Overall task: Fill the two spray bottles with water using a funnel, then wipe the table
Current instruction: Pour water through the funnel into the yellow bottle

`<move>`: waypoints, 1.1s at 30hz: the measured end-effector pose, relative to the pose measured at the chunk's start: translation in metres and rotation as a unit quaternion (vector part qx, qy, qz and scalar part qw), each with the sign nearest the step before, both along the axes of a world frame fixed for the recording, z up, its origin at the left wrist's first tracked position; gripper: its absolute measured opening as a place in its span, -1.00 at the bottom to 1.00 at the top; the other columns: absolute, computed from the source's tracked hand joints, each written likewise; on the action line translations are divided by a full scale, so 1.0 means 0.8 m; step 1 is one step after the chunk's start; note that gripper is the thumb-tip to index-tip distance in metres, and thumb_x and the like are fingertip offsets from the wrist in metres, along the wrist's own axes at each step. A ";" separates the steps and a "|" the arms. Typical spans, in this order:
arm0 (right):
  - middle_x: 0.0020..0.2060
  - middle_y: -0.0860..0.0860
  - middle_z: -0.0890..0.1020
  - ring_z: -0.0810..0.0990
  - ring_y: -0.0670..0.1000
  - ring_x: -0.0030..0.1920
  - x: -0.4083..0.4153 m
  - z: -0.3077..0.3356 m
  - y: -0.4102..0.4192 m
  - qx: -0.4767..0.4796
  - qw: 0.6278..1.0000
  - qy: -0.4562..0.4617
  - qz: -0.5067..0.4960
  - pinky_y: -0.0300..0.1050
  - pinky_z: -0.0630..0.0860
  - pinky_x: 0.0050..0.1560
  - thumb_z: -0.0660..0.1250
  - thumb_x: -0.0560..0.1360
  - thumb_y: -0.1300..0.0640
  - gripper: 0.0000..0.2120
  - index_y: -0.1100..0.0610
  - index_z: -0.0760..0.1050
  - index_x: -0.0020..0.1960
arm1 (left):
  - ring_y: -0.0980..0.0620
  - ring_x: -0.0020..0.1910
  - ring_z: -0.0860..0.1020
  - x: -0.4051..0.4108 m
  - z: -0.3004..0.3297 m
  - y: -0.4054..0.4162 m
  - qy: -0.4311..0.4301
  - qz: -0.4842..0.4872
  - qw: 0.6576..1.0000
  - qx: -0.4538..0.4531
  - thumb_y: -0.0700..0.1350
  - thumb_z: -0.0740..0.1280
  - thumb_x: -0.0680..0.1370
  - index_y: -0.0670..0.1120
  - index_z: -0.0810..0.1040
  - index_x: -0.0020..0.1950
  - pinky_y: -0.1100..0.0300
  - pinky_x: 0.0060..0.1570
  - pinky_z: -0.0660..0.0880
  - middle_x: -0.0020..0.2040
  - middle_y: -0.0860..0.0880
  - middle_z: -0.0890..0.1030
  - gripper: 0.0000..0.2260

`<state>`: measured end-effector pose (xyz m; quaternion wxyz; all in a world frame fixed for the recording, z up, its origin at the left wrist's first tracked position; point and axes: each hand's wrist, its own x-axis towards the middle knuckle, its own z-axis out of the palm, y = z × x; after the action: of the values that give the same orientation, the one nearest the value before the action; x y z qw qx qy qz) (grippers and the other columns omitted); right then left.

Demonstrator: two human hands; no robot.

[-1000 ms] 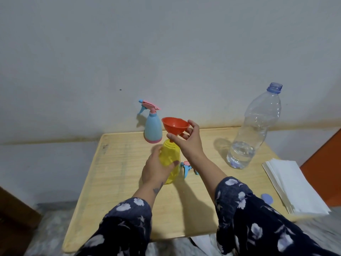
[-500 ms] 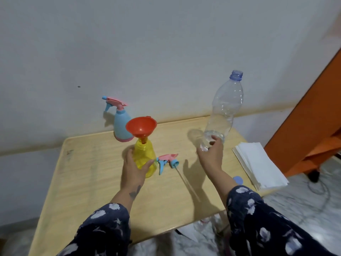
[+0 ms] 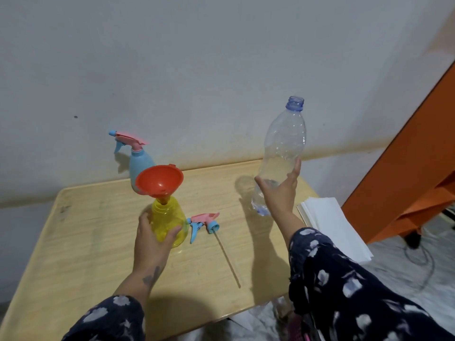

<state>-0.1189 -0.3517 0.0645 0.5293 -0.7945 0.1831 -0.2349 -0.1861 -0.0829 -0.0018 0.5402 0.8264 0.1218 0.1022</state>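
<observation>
A yellow spray bottle [image 3: 170, 217] stands uncapped on the wooden table [image 3: 98, 242], with a red funnel [image 3: 159, 180] stuck in its neck. My left hand [image 3: 150, 239] grips the yellow bottle's body. Its pink and blue spray head [image 3: 203, 223] with a long tube lies on the table just right of it. A light blue spray bottle [image 3: 140, 163] with its head on stands behind the funnel near the wall. My right hand [image 3: 279, 193] holds the lower part of a clear, uncapped water bottle [image 3: 283, 148], lifted slightly and tilted; little water shows in its bottom.
A stack of white paper napkins [image 3: 330, 222] lies at the table's right edge. An orange piece of furniture [image 3: 413, 173] stands to the right, with a cable on the marble floor below it. A grey wall runs right behind the table.
My right hand left the funnel in the yellow bottle, reached right and took hold of the water bottle, which is now raised off the table. My left hand stayed on the yellow bottle.
</observation>
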 end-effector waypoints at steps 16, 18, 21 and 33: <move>0.22 -0.02 0.37 0.58 0.08 -0.02 -0.040 0.040 0.004 -0.226 0.966 0.013 0.126 0.00 0.56 -0.08 0.49 0.30 -0.13 -0.01 -0.38 -0.13 0.47 | -0.01 0.27 0.42 -0.006 0.011 -0.001 0.009 -0.003 1.000 0.009 -0.06 0.49 0.45 -0.02 0.22 0.47 0.14 0.13 0.35 0.35 -0.02 0.44 -0.32; 0.33 -0.12 0.40 0.58 0.04 0.05 -0.048 0.053 0.007 -0.268 0.950 0.024 0.161 -0.04 0.53 -0.07 0.48 0.29 -0.15 0.00 -0.38 -0.14 0.47 | -0.06 0.28 0.44 -0.002 0.009 0.003 0.011 -0.007 1.000 0.023 -0.06 0.49 0.45 -0.03 0.24 0.47 0.13 0.13 0.37 0.35 -0.03 0.43 -0.33; 0.29 -0.14 0.45 0.56 -0.03 0.07 -0.061 0.072 0.012 -0.299 0.930 0.046 0.210 -0.04 0.53 -0.06 0.50 0.28 -0.16 0.03 -0.42 -0.17 0.45 | -0.07 0.31 0.44 0.003 0.010 0.012 0.023 -0.017 0.998 0.053 -0.02 0.49 0.45 -0.03 0.26 0.48 0.11 0.17 0.39 0.38 -0.03 0.40 -0.32; 0.22 -0.13 0.44 0.55 0.06 0.08 -0.099 0.115 -0.001 -0.499 0.806 0.133 0.288 -0.05 0.53 -0.11 0.47 0.29 -0.18 0.06 -0.48 -0.31 0.39 | -0.07 0.22 0.52 0.011 0.042 0.009 0.004 0.014 0.998 0.055 0.04 0.48 0.46 -0.07 0.44 0.36 0.08 0.16 0.46 0.23 -0.04 0.56 -0.47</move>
<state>-0.1985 -0.3527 0.1562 0.0731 -0.9888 -0.1280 -0.0226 -0.1770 -0.0759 0.0315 0.4918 0.8535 0.1298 0.1135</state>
